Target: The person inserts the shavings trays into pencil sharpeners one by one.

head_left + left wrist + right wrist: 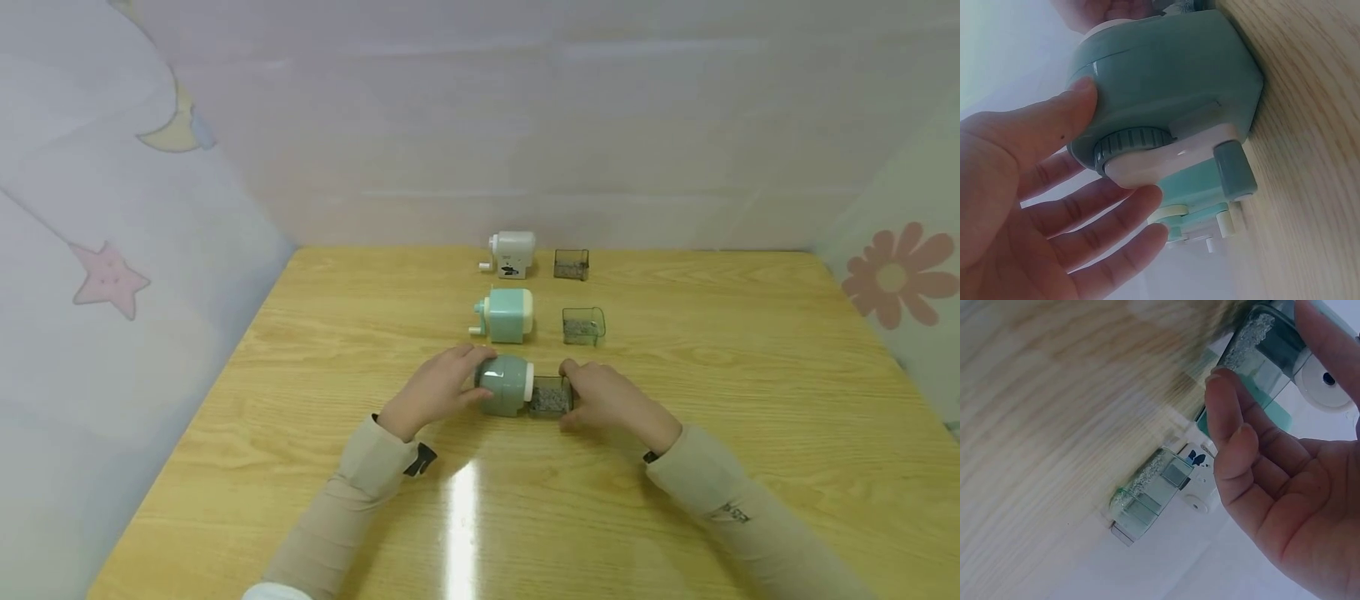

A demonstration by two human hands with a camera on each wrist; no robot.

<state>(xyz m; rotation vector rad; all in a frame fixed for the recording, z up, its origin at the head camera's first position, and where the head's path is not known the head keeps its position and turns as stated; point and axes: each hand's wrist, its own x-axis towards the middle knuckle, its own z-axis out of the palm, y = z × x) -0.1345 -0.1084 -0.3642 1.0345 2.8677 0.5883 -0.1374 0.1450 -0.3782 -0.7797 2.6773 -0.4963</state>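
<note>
A dark green crank pencil sharpener [504, 385] lies on the table in the head view. My left hand [435, 390] grips its body from the left, thumb on the near side and fingers on the far side. In the left wrist view, its pale crank [1166, 156] faces the palm. At the sharpener's right end, a clear shavings drawer [549, 400] holds grey shavings. My right hand [609, 405] pinches the drawer's outer end between thumb and fingers. The drawer's inner end meets the sharpener; how far in it sits, I cannot tell.
Behind stands a teal sharpener [507, 317], with its shavings drawer [582, 327] lying apart to its right. Farther back is a white sharpener [515, 252], its drawer [572, 265] likewise to the right. Fabric-like walls [480, 125] border the wooden table [300, 400].
</note>
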